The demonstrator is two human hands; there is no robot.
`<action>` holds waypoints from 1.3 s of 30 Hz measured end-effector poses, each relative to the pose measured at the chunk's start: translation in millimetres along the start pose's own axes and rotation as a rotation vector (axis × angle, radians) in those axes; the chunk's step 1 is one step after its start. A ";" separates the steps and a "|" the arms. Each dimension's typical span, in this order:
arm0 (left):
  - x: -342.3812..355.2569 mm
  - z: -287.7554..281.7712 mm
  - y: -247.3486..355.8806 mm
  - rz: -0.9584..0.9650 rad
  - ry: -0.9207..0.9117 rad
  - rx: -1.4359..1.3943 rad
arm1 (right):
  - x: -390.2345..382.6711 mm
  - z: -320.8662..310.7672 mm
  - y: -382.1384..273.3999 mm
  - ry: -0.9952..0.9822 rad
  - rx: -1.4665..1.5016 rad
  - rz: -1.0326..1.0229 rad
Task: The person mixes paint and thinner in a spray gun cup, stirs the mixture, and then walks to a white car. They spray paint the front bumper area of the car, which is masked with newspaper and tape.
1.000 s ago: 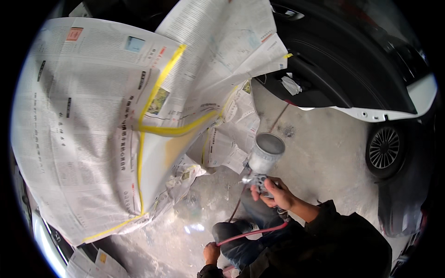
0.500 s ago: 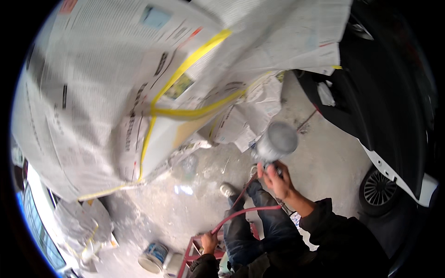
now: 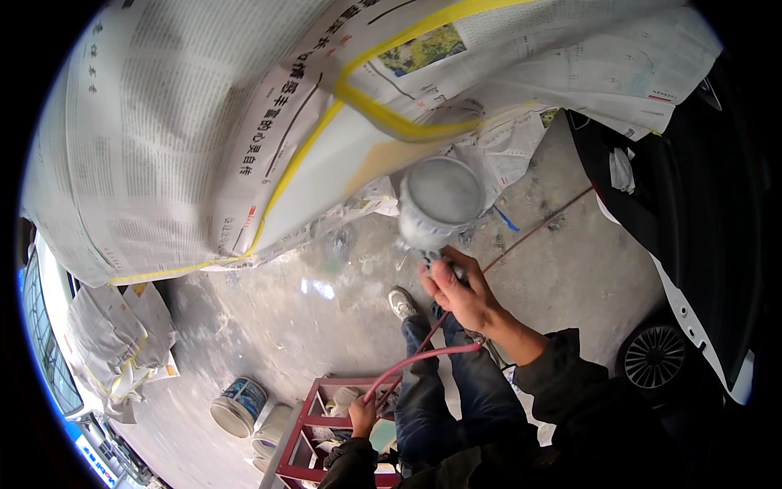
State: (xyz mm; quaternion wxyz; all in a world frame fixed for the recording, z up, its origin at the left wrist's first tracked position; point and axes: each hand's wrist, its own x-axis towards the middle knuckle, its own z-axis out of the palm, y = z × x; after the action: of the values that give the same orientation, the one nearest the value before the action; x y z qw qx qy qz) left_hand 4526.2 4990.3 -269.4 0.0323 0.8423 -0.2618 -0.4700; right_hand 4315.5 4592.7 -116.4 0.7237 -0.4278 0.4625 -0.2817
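Observation:
My right hand (image 3: 456,297) is closed on a spray gun (image 3: 432,261) with a grey cup (image 3: 440,200) on top, held just in front of a panel masked with newspaper (image 3: 163,147) and yellow tape (image 3: 301,163). Between the tape lines an exposed pale strip (image 3: 326,187) shows a beige patch (image 3: 375,163), partly hidden by the cup. My left hand (image 3: 362,416) grips a red hose (image 3: 423,355) that runs to the gun's handle.
Below lie a red metal trolley (image 3: 334,422) and buckets (image 3: 238,406). A dark car door panel (image 3: 692,204) and wheel (image 3: 654,355) are at right; a white vehicle with papered parts (image 3: 114,334) is at left. My feet (image 3: 401,301) stand on concrete (image 3: 269,326).
The view has swung, bringing my feet, the trolley and buckets into sight. The spray gun has moved up along the masked panel, now nearer the pale strip.

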 end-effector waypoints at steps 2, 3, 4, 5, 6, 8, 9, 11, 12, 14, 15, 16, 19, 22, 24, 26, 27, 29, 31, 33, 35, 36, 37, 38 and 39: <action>-5.2 1.4 -0.1 0.013 -0.014 -0.036 | 3.1 8.4 -9.8 -0.055 -0.013 -0.015; -6.7 1.7 3.9 0.020 -0.020 -0.053 | 4.7 9.9 -10.8 -0.068 -0.008 -0.010; -5.8 3.4 5.5 0.028 -0.027 -0.044 | 6.1 11.0 -11.6 -0.080 -0.002 -0.006; -5.2 5.7 5.1 0.035 -0.034 -0.034 | 5.9 11.1 -13.5 -0.041 -0.026 0.014; -4.2 7.5 4.5 0.043 -0.041 -0.024 | 6.2 9.6 -13.8 -0.002 -0.023 0.038; 1.0 13.2 2.2 0.086 -0.015 -0.034 | 4.4 4.6 -9.4 0.088 -0.022 -0.023; 4.1 16.6 0.4 0.107 -0.002 -0.039 | 0.4 0.7 -11.1 0.120 0.004 0.001; 9.8 21.3 -0.7 0.126 0.013 0.012 | -6.5 -4.9 -15.9 0.222 0.021 -0.003; 11.4 23.2 0.1 0.136 0.019 0.037 | -10.1 -8.4 -17.8 0.274 0.019 -0.016; 15.4 24.7 10.7 0.118 0.007 0.013 | -16.6 -11.4 -24.6 0.398 0.005 -0.024; 14.7 21.0 21.6 0.115 0.011 0.009 | -17.1 -12.3 -24.3 0.415 -0.008 -0.055; 13.6 19.7 28.1 0.112 0.014 0.004 | -17.5 -13.0 -24.0 0.431 -0.022 -0.087; 16.0 20.3 24.2 0.131 0.028 0.054 | -18.4 -8.8 -24.2 0.317 0.016 -0.054; 14.6 21.6 14.9 0.149 0.051 0.019 | -14.2 2.3 -27.5 0.170 0.055 -0.037; 9.3 23.9 7.0 0.146 0.062 -0.014 | -11.9 6.9 -26.9 0.047 0.049 -0.018; 4.8 26.5 1.6 0.143 0.058 -0.020 | -10.8 10.9 -34.8 -0.089 0.087 0.021; 3.4 27.9 0.0 0.120 0.038 -0.029 | -9.7 10.4 -40.2 -0.138 0.078 0.026; 2.4 30.8 -1.2 0.078 -0.002 -0.045 | -7.6 7.5 -42.4 -0.076 0.082 0.029; 5.9 34.9 0.8 0.088 0.004 0.003 | -6.5 3.1 -41.3 0.018 0.073 -0.010; 7.8 35.4 8.0 0.101 0.015 0.029 | -8.0 -8.2 -37.9 0.122 0.040 -0.044; 11.9 35.6 17.5 0.120 0.029 0.035 | -11.0 -18.5 -40.4 0.233 0.044 -0.056; 12.7 34.6 22.4 0.100 0.026 0.026 | -12.2 -22.7 -37.5 0.289 0.036 -0.115; 12.8 33.6 27.0 0.078 0.024 0.017 | -12.9 -23.2 -37.9 0.312 0.032 -0.114; 14.0 31.3 31.5 0.061 0.019 0.011 | -14.1 -24.0 -39.2 0.339 0.029 -0.114; 14.2 29.3 35.8 0.063 0.016 0.010 | -14.6 -22.5 -40.0 0.306 0.025 -0.095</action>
State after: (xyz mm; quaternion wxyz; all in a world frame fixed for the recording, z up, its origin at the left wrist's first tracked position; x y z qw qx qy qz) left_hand 4493.8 4958.4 -285.9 0.0452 0.8376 -0.2902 -0.4606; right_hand 4288.5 4577.3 -79.5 0.6360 -0.3920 0.5431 -0.3834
